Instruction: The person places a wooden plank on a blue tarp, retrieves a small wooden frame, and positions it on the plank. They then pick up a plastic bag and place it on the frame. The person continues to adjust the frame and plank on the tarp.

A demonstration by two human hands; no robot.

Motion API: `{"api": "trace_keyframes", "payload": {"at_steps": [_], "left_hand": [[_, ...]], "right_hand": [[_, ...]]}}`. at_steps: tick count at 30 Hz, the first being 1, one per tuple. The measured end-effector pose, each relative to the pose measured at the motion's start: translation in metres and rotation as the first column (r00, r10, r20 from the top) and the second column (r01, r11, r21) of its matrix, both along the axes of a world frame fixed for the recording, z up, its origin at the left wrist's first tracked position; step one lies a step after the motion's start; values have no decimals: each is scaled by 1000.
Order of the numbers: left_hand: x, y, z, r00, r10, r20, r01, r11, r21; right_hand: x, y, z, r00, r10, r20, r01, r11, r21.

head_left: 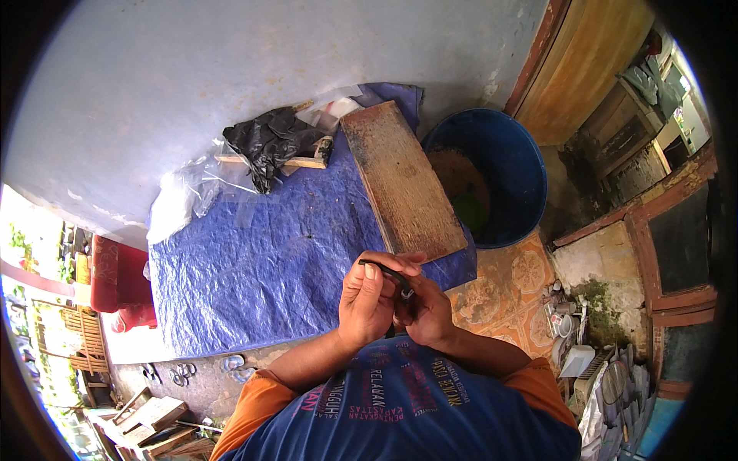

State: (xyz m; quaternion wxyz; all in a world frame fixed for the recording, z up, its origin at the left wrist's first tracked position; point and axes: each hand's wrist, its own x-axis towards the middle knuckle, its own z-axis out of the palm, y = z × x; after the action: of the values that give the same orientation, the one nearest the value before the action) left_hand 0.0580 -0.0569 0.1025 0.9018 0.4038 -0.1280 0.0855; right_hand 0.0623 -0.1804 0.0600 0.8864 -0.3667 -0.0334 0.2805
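left hand (pixel 364 306) and right hand (pixel 427 311) pinch a black strip (pixel 388 270) between their fingers (probably light, bendy); best held near its ends, beneath the fingertips.

The wooden board (pixel 400 180) looks rough and matt, the blue tarp (pixel 261 261) glossy, crinkled plastic, the barrel (pixel 524 177) smooth plastic.

Black strip (pixel 393 273) — exact kind unclear, partly behind fingers (pixel 370 281).
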Motion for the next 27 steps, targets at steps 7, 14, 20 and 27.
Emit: {"api": "trace_keyframes", "payload": {"at_steps": [7,14,20,27], "left_hand": [[0,-1,-2,1000,-6,8,6,1000,-1],[0,-2,-1,1000,-7,-5,7,1000,-4],[1,-2,-2,1000,10,0,-10,1000,6],[2,-2,-2,1000,14,1,-14,1000,-1]], "right_hand": [[0,-1,1,999,-6,46,8,999,-44],[-1,-2,2,977,-18,212,53,985,-164],[2,-2,-2,1000,24,16,-25,998,50],[1,-1,1,996,-1,86,7,997,-73]]}}
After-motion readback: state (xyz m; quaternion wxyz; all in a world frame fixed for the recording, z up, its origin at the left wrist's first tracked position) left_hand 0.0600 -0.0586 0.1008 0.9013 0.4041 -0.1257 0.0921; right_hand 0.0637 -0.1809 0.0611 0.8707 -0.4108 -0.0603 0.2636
